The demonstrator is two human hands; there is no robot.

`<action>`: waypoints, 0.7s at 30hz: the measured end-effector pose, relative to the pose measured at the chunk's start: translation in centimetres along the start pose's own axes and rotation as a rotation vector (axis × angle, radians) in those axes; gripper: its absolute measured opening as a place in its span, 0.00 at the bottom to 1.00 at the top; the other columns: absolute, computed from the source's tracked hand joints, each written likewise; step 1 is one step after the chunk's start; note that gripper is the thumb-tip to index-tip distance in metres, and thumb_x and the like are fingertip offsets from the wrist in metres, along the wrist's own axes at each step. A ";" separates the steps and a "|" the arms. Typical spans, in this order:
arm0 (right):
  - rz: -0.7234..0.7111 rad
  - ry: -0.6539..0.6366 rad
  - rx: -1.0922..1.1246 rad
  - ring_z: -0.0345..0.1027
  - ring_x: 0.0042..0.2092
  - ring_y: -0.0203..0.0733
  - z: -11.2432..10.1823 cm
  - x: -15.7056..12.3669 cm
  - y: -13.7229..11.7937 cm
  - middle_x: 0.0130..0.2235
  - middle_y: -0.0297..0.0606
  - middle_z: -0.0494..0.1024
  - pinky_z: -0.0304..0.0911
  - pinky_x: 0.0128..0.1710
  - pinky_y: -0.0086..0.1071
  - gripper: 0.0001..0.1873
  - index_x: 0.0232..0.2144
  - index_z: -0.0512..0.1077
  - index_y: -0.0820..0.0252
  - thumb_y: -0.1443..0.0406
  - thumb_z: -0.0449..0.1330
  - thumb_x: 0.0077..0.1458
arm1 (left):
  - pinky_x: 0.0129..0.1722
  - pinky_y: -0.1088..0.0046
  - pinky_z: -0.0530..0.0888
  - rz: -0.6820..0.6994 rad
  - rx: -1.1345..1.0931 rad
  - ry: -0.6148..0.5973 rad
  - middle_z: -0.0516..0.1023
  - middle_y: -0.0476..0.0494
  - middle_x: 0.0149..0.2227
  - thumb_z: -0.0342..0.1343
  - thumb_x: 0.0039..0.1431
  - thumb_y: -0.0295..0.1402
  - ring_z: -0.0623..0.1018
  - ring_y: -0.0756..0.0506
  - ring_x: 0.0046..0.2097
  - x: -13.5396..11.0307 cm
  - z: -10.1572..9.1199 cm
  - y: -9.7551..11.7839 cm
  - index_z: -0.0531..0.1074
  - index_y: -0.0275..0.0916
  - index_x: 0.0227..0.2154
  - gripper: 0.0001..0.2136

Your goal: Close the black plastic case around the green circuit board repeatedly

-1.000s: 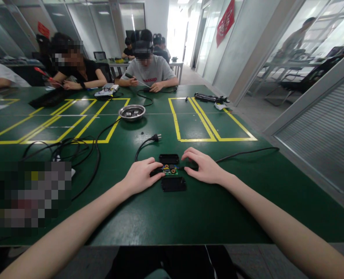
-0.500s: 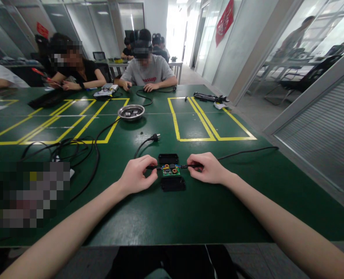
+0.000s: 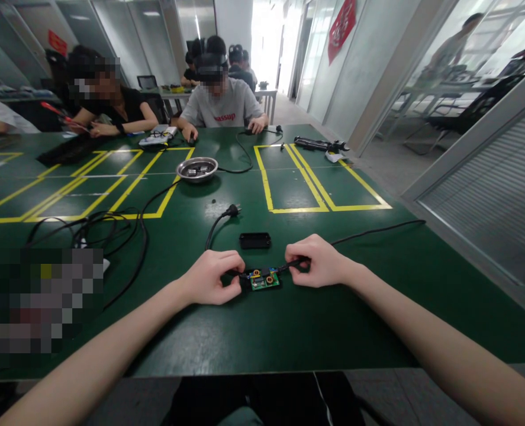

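Observation:
A small green circuit board (image 3: 263,279) with orange parts sits between my two hands, a black cable running out of each end. My left hand (image 3: 212,277) pinches the cable at the board's left end. My right hand (image 3: 319,261) pinches the cable (image 3: 377,229) on the right side. The board rests over a black case half that is mostly hidden under it. The other black case half (image 3: 255,240) lies on the green table just beyond. The left cable ends in a black plug (image 3: 232,210).
A metal bowl (image 3: 196,168) stands farther back by yellow tape lines (image 3: 289,209). Tangled black cables (image 3: 93,228) lie at the left. Two people sit across the table working, with a black tool (image 3: 318,144) at the far right. The table edge (image 3: 244,373) is close to me.
Both hands went from resting over the board to pinching its cables, and the board moved toward me onto the near case half. The person opposite shifted a cable.

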State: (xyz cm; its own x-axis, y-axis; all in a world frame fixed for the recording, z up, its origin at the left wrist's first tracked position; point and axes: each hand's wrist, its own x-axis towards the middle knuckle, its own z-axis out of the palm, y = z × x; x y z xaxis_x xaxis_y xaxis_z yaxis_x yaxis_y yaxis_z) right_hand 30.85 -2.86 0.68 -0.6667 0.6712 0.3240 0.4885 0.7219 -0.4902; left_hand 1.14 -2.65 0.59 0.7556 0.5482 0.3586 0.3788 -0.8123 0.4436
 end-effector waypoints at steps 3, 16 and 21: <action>0.016 -0.015 -0.009 0.58 0.21 0.31 0.2 0.0 0.2 0.21 0.26 0.66 0.54 0.26 0.26 0.04 0.24 0.65 0.56 0.66 0.58 0.48 | 0.26 0.78 0.67 -0.024 -0.007 -0.014 0.73 0.51 0.27 0.51 0.54 0.28 0.68 0.52 0.24 0.0 0.1 -0.3 0.70 0.39 0.31 0.04; 0.097 0.052 -0.079 0.61 0.22 0.32 0.7 0.5 0.4 0.21 0.28 0.69 0.55 0.28 0.27 0.05 0.25 0.67 0.57 0.65 0.59 0.51 | 0.26 0.78 0.65 -0.112 0.118 0.101 0.75 0.51 0.30 0.52 0.56 0.28 0.69 0.53 0.24 0.4 0.1 -1.3 0.72 0.39 0.32 0.04; 0.105 0.030 -0.074 0.61 0.22 0.32 0.7 0.4 0.5 0.22 0.28 0.69 0.55 0.29 0.27 0.05 0.25 0.67 0.57 0.66 0.59 0.52 | 0.26 0.78 0.65 -0.133 0.098 0.090 0.76 0.51 0.30 0.53 0.56 0.28 0.69 0.53 0.24 0.3 0.1 -1.3 0.72 0.39 0.32 0.04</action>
State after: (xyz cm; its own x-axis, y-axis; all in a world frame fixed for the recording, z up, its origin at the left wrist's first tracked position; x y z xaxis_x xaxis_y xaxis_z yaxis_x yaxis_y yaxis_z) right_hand 30.43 -2.34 0.02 -0.5930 0.7479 0.2983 0.5956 0.6567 -0.4625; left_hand 0.98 -1.44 0.07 0.6461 0.6644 0.3758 0.5260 -0.7443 0.4114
